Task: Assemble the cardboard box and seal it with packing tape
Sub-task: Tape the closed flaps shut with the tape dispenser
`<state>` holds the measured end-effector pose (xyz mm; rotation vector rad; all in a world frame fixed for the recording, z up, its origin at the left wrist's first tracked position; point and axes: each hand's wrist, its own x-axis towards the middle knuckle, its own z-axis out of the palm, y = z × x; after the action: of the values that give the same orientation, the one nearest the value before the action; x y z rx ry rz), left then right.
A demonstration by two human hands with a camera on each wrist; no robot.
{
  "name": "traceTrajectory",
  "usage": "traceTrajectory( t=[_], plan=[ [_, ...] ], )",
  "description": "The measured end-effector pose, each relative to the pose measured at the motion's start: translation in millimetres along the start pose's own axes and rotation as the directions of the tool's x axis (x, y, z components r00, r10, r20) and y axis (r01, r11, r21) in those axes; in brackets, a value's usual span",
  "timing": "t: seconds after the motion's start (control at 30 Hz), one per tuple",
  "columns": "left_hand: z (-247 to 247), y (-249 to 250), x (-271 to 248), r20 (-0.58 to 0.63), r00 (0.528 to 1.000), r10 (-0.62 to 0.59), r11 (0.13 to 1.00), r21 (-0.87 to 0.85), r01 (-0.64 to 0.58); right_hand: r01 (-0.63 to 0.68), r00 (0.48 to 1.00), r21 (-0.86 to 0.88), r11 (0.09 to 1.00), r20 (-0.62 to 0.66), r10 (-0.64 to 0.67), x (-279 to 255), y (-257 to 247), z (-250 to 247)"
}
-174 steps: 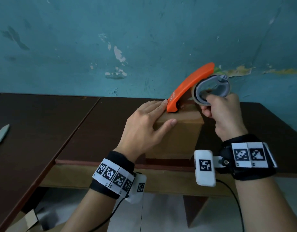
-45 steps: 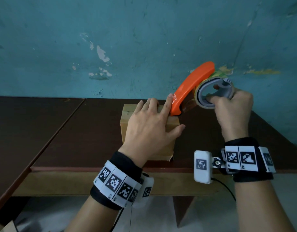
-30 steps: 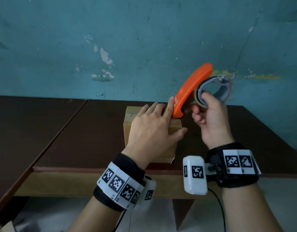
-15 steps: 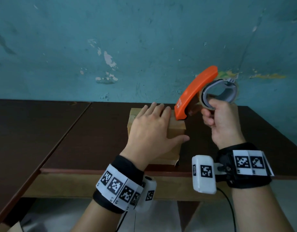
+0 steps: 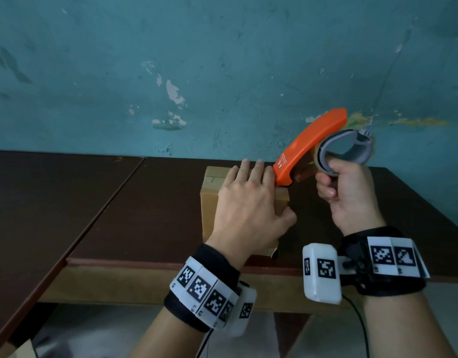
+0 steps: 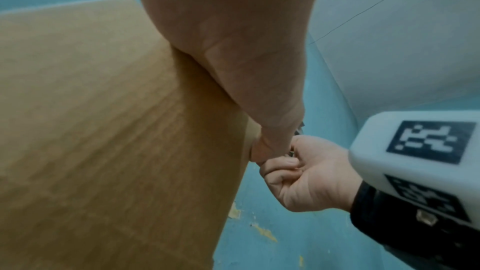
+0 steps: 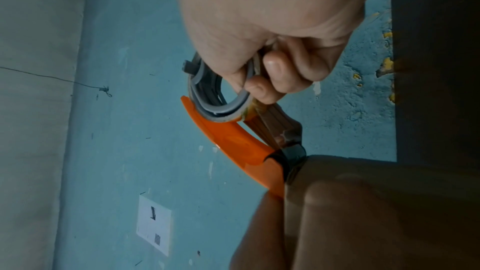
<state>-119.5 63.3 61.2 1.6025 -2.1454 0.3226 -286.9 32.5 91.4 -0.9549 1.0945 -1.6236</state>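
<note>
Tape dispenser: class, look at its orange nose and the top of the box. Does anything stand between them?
Nothing visible does. The dispenser's nose sits right at the box's top far right edge, beside the left hand's fingertips, which press flat on the top. The right hand grips the roll.

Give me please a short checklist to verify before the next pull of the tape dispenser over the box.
1. Left hand presses flat on the cardboard box: ok.
2. Right hand grips the grey ring of the tape dispenser: ok.
3. Dispenser's front end touches the box top beside the left fingers: ok.
4. Fingers clear of the cutting edge: cannot tell, they lie very close.
5. Box rests fully on the table: ok, near the front edge.
6. Tape stuck to the cardboard: cannot tell.
</note>
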Motion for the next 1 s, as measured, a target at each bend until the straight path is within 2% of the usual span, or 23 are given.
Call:
traceTrajectory(
  t=[0.23,0.37,0.53,0.77,0.87,1.0],
  plan=[
    [3.0,-8.0,-1.3,-0.054,0.998,0.045,0.998,0.048,-0.042,0.011,1.0,0.039,0.999,-0.017,-0.011,-1.4,-1.2,-1.3],
    [3.7,-7.9,-0.5,-0.063,0.997,0.033,0.998,0.06,-0.03,-0.032,0.998,0.094,0.995,-0.051,0.037,-0.5,-2.1,-4.3],
    [3.9,-7.5,-1.7,-0.081,0.996,0.024,0.998,0.054,-0.019,0.006,0.992,0.009,1.0,-0.13,-0.005,2.5,-3.1,-9.4],
    [4.4,-8.0,-1.1,-0.084,0.996,0.025,0.998,0.067,-0.02,-0.023,0.988,0.03,0.999,-0.152,0.028,2.5,-4.6,-13.6],
    [4.8,-8.6,-2.2,-0.102,0.995,0.024,0.998,0.055,-0.018,0.022,0.977,0.01,1.0,-0.21,-0.019,7.5,-10.5,-25.8],
    [5.0,-8.3,-1.6,-0.097,0.995,-0.005,0.998,0.059,0.011,0.05,0.979,-0.081,0.995,-0.195,-0.065,8.9,-10.7,-33.5]
  ],
)
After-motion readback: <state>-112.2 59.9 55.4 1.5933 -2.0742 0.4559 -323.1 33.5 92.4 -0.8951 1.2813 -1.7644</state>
